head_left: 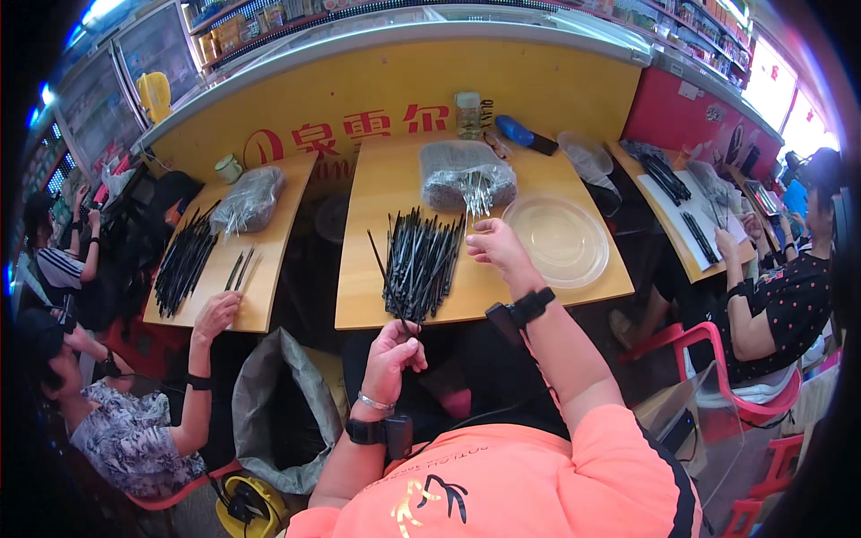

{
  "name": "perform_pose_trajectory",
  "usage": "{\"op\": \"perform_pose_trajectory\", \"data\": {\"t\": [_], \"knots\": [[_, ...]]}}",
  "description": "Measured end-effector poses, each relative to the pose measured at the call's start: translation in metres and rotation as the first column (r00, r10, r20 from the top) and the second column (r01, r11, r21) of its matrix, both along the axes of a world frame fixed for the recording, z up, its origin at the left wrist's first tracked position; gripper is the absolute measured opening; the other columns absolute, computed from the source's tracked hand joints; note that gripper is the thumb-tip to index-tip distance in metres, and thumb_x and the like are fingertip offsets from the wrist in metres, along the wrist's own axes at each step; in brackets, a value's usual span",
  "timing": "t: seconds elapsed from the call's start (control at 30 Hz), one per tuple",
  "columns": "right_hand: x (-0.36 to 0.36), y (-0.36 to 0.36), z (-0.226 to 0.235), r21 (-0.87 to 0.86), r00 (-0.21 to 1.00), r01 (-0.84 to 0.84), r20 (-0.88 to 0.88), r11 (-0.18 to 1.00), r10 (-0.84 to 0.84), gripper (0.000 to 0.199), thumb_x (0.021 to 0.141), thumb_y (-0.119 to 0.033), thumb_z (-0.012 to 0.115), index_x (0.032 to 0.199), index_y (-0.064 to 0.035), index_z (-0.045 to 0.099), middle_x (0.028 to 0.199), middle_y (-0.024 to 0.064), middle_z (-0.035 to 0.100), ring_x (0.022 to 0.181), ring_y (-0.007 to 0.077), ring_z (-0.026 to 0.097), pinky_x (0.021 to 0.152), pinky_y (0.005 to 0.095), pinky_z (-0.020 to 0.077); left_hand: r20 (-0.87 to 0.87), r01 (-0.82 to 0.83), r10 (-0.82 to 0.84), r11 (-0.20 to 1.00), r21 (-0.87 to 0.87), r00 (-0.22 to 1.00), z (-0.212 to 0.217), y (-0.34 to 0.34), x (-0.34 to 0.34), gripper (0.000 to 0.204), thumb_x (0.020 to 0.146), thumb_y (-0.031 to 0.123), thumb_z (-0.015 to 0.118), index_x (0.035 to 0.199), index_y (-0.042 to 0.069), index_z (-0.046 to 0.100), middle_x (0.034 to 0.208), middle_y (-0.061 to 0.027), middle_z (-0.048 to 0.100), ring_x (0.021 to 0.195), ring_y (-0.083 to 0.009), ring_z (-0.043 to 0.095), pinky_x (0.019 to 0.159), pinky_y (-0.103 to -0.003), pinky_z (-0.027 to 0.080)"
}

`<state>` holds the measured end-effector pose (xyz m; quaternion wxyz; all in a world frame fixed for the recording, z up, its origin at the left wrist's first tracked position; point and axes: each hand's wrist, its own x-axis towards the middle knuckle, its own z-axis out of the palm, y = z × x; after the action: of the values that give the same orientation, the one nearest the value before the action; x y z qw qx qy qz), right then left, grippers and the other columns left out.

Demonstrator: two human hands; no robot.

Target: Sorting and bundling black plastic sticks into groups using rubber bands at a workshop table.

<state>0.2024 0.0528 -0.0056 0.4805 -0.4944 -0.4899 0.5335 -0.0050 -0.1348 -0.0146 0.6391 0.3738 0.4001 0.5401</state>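
Orange shirt (502,475) is nearest. On the wooden table (372,166) lies one pile of slim black sticks (426,255). At the pile's near edge, fingers of the left hand (392,354) grasp one stick; right of the pile, the right hand's (504,251) fingers are bent, their grasp I cannot tell. Behind the pile: one wrinkled plastic bag (453,166), silvery rods (477,193).

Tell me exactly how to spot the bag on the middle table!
Find the middle wooden table, in front of the person in the orange shirt. Toward its far side, beyond the pile of black sticks, sits a clear plastic bag. Unlike the flat, round dish beside it, this bag is bulky, with thin silvery sticks poking out toward the person.
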Motion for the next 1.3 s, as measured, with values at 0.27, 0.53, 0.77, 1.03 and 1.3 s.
{"op": "perform_pose_trajectory", "data": {"t": [0.27, 0.53, 0.77, 1.03, 1.3], "knots": [[-0.006, 0.015, -0.014, -0.165, 0.987, -0.061, -0.157, 0.984, 0.035, 0.032, 0.076, -0.005, 0.065, 0.104, -0.0020, 0.051, 0.076, 0.0046, 0.060, 0.063, 0.0119, 0.059, 0.053, 0.0254, 0.0477, 0.022, -0.018, 0.018, 1.000, 0.003, 1.000, -0.001, -0.002, -0.003, 0.015, 0.086, 0.006, 0.050, 0.101, 0.005, 0.050, 0.067, -0.0073, 0.057, 0.057, -0.0165, 0.056, 0.054, -0.025, 0.044], [0.008, 0.001, -0.010, -0.191, 0.979, -0.149, -0.169, 0.970, 0.117, 0.009, 0.080, -0.013, 0.060, 0.085, -0.0074, 0.056, 0.073, 0.0010, 0.057, 0.059, 0.0102, 0.054, 0.052, 0.0242, 0.0444, 0.059, -0.003, 0.003, 1.000, 0.000, 0.998, 0.001, -0.002, 0.001, 0.014, 0.086, 0.007, 0.051, 0.100, 0.005, 0.050, 0.068, -0.0079, 0.057, 0.058, -0.0175, 0.057, 0.054, -0.025, 0.044], [0.012, -0.005, -0.012, -0.212, 0.990, -0.089, -0.128, 0.973, 0.063, 0.009, 0.082, -0.016, 0.060, 0.085, -0.0081, 0.056, 0.074, 0.0020, 0.059, 0.059, 0.0096, 0.055, 0.051, 0.0235, 0.0451, 0.044, -0.024, 0.023, 1.000, 0.013, 0.999, 0.002, -0.002, 0.001, 0.014, 0.085, 0.008, 0.051, 0.100, 0.005, 0.050, 0.068, -0.0077, 0.057, 0.058, -0.0174, 0.057, 0.055, -0.025, 0.044], [0.020, -0.029, 0.000, -0.224, 0.971, -0.203, -0.169, 0.953, 0.168, 0.009, 0.082, -0.013, 0.058, 0.090, -0.0083, 0.057, 0.073, 0.0012, 0.060, 0.058, 0.0090, 0.058, 0.051, 0.0215, 0.0477, 0.023, -0.009, 0.008, 1.000, 0.017, 1.000, 0.000, -0.003, -0.001, 0.017, 0.085, 0.008, 0.053, 0.101, 0.004, 0.050, 0.071, -0.0057, 0.058, 0.060, -0.0139, 0.058, 0.056, -0.023, 0.044], [0.016, -0.019, 0.007, -0.282, 0.946, -0.261, -0.263, 0.923, 0.187, 0.007, 0.081, -0.017, 0.059, 0.081, -0.0102, 0.056, 0.071, 0.0017, 0.061, 0.058, 0.0100, 0.059, 0.051, 0.0237, 0.0480, -0.010, -0.022, 0.022, 1.000, -0.015, 1.000, -0.001, -0.002, 0.000, 0.016, 0.085, 0.009, 0.052, 0.100, 0.004, 0.050, 0.069, -0.0078, 0.058, 0.060, -0.0173, 0.057, 0.057, -0.025, 0.044]]}}
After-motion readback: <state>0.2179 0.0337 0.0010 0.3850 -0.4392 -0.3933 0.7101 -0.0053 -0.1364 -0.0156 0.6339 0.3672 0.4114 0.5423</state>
